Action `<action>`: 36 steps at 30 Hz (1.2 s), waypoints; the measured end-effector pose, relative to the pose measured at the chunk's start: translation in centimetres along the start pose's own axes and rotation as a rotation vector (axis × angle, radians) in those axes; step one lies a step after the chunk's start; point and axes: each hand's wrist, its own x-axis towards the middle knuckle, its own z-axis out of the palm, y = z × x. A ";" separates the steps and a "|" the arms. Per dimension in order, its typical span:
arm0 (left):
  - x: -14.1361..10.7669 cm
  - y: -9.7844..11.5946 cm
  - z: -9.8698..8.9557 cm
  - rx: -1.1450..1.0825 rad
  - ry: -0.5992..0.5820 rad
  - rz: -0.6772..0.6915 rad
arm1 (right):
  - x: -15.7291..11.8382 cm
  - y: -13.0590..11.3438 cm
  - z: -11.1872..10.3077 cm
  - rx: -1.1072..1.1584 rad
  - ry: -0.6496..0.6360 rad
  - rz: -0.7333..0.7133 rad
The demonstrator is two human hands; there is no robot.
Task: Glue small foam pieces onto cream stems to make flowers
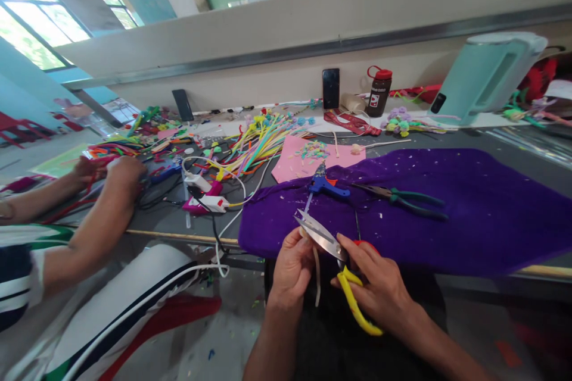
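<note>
My left hand is closed on a thin white stem, which hangs down from the fingers. Metal scissors with yellow handles are in my right hand. Their blades are slightly apart and point left, over my left fingertips. Just beyond the hands, a purple cloth covers part of the dark table. On it lie a blue glue gun and long-nosed pliers with green handles. Behind the cloth, small pastel pieces rest on a pink sheet.
A co-worker's arms reach in at the left. White plugs and cables lie beside the cloth. Farther back are colourful stems, a phone, a bottle and a mint-green kettle.
</note>
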 end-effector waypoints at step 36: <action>0.0 0.8 0.5 -0.052 -0.019 0.020 | -0.4 -1.2 -1.9 0.172 -0.061 0.193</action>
